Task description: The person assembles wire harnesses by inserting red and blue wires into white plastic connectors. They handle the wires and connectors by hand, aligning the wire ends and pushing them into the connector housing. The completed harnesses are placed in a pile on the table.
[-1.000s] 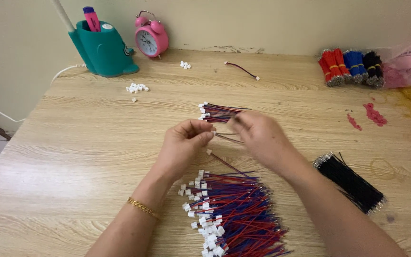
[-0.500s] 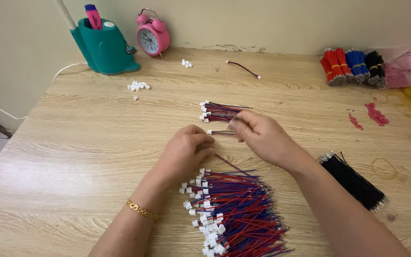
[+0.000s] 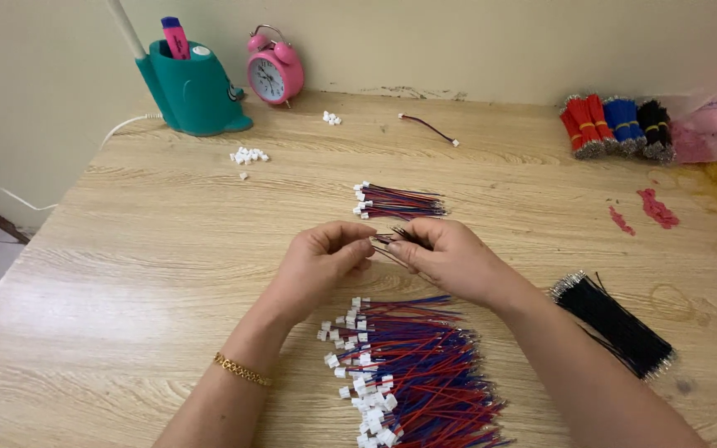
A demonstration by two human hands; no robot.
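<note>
Both hands' grip pinches thin wire leads (image 3: 396, 241) over grainy wooden table (image 3: 126, 249).

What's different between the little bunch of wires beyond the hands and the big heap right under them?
The small bunch holds few wires, laid neat and parallel; the big heap holds many more, spread loosely. The small bunch lies beyond the left hand and right hand, apart from them; the big heap lies nearer the person, under the wrists. Both have red and blue wires with white connectors at their left ends.
</note>
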